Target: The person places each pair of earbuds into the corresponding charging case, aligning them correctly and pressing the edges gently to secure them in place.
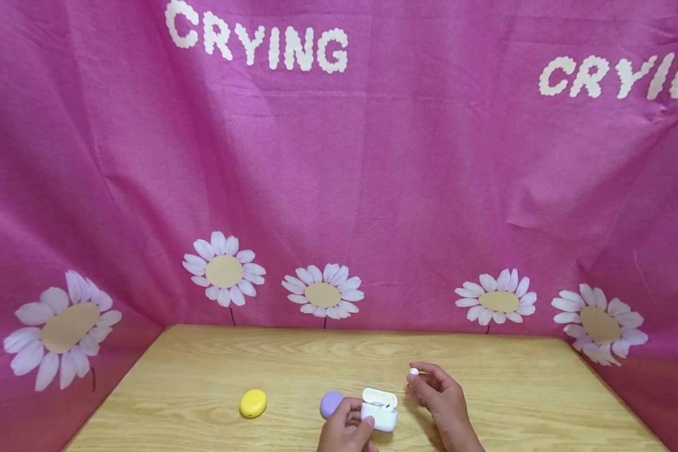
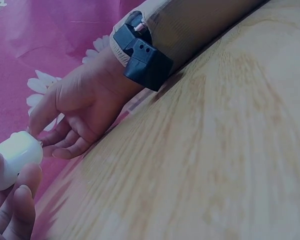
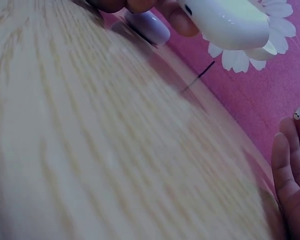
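My left hand [image 1: 343, 430] grips a white earbud case [image 1: 379, 415] by its left side and front, with the lid flipped up. To the right of the case, my right hand [image 1: 447, 405] pinches a small white earbud [image 1: 414, 371] between thumb and index finger. In the right wrist view, the stem end of that earbud [image 3: 299, 112] pokes out at the fingers, and the case [image 3: 230, 22] is tilted above the tabletop. The left wrist view has the case [image 2: 21, 156] between the left fingers, the right hand [image 2: 87, 102] behind it.
A round purple case [image 1: 331, 404] lies on the wooden table [image 1: 294, 358], partly behind the left hand. Farther left sits a yellow oval case [image 1: 253, 403]. A pink cloth [image 1: 407, 188] printed with daisies and lettering hangs around the table's back and sides.
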### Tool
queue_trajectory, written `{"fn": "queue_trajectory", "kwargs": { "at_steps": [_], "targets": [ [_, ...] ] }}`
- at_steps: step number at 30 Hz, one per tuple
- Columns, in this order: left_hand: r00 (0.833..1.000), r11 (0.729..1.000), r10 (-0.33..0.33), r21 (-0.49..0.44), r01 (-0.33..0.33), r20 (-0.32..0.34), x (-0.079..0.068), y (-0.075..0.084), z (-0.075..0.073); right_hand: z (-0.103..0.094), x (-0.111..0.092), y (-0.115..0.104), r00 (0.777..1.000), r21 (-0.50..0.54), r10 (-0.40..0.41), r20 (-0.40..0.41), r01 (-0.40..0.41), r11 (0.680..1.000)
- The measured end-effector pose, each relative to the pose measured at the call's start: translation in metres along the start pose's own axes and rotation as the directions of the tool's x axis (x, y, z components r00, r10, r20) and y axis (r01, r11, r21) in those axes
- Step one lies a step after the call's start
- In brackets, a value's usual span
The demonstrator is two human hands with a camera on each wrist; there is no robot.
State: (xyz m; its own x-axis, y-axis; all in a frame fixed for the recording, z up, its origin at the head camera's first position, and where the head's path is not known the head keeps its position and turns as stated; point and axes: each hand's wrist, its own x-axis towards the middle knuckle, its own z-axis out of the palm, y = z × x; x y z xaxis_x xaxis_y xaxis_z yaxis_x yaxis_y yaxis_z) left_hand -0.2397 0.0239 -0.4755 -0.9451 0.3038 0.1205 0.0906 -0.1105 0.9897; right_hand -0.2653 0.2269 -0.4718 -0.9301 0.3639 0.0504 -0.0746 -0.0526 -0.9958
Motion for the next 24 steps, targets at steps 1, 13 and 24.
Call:
{"fn": "queue_trajectory", "kwargs": {
  "at_steps": [1,13,24],
  "targets": [
    [1.000,1.000,-0.002,-0.001,0.002,0.000,0.000,0.000,0.000,0.000,0.000,-0.001,1.000,0.003,-0.001,0.000,0.001,1.000],
    [1.000,1.000,0.006,0.011,-0.006,0.001,0.000,-0.001,-0.002,0.009,-0.005,-0.028,0.995,-0.035,-0.081,0.052,0.083,0.996],
    [1.000,1.000,0.007,0.008,-0.007,0.019,0.001,-0.004,-0.003,0.017,-0.017,-0.059,0.974,-0.166,-0.126,0.189,0.158,0.973]
  ]
}}
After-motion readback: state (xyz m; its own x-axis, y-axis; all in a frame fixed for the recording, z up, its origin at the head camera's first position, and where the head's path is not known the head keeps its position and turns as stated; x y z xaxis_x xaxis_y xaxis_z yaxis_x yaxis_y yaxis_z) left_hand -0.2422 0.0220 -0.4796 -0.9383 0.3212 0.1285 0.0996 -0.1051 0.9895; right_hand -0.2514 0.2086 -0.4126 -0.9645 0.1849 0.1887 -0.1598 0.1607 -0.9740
